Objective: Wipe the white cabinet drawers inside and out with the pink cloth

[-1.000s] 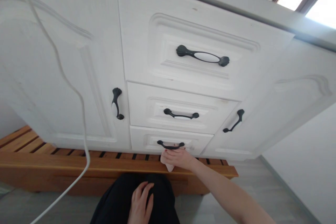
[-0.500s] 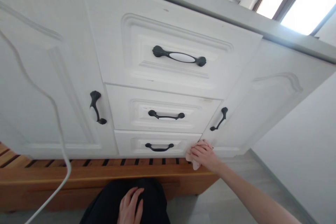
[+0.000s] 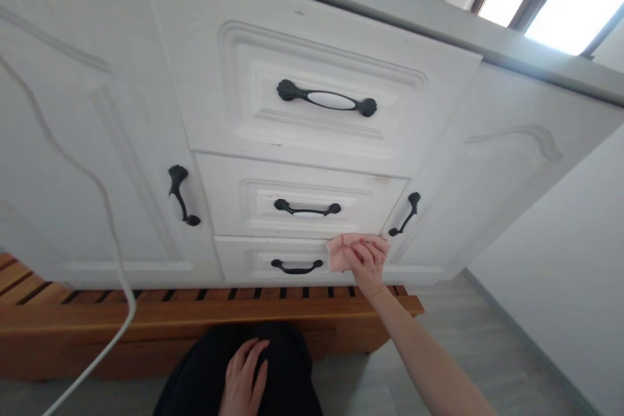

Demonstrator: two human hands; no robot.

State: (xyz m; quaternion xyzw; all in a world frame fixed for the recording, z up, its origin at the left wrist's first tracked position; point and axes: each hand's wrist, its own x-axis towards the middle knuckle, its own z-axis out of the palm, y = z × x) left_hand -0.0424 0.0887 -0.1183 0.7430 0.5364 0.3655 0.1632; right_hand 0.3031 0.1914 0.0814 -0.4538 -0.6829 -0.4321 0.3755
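My right hand [image 3: 368,264] presses a pink cloth [image 3: 340,255] against the white cabinet front, at the upper right corner of the bottom drawer [image 3: 257,248]. Its fingers are curled over the cloth. Just left of the cloth is the dark curved handle [image 3: 297,268] of that drawer. A dark upright handle [image 3: 405,214] on the right door is close above and right of the hand. My left hand [image 3: 245,377] rests on my dark-clothed knee [image 3: 287,354], fingers loosely stretched and holding nothing.
A slatted wooden bench [image 3: 195,312] runs along the cabinet's foot. A white cable [image 3: 114,234] hangs down at the left. The middle drawer handle [image 3: 307,209], top drawer handle [image 3: 326,99] and left door handle [image 3: 183,196] stick out. A white wall [image 3: 550,234] stands at the right.
My right hand has moved the pink cloth up and slightly left, from the drawer's lower right corner by the bench to its upper right corner. My left hand stays on the knee.
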